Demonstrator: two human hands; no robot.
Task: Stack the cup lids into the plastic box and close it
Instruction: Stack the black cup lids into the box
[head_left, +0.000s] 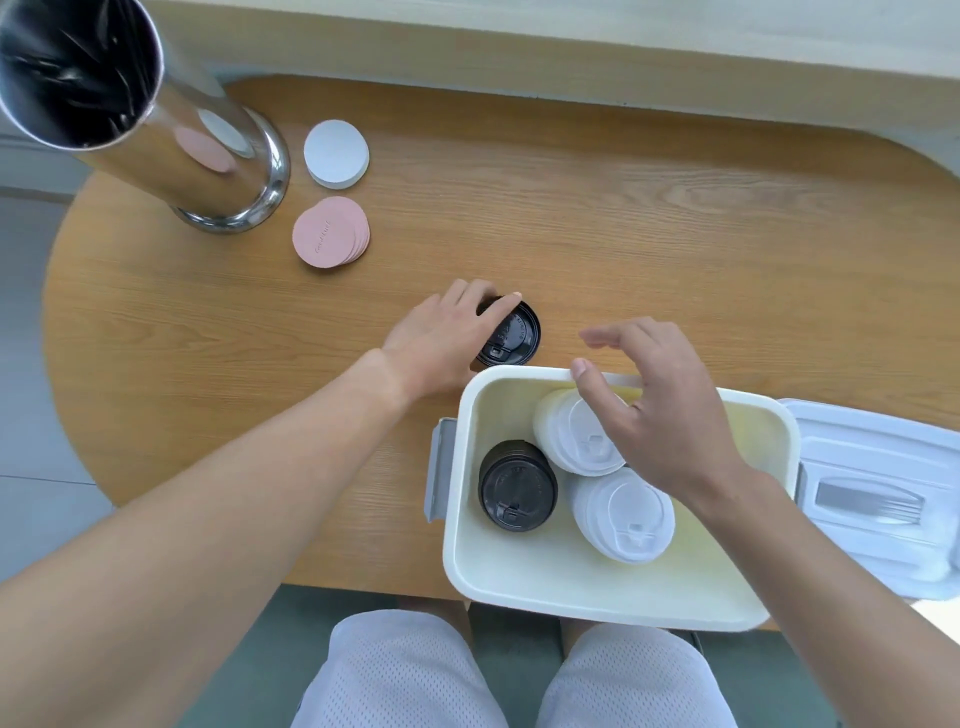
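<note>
Both bare forearms reach forward from the lower corners of the view. The left hand (441, 340) lies palm down, wrist straight, its fingers curled over and gripping the rim of a black cup lid (514, 335). The right hand (660, 415) hangs in the air with the wrist bent, fingers spread and loosely arched, thumb pointing forward, holding nothing. Knees in pale mesh shorts show below.
</note>
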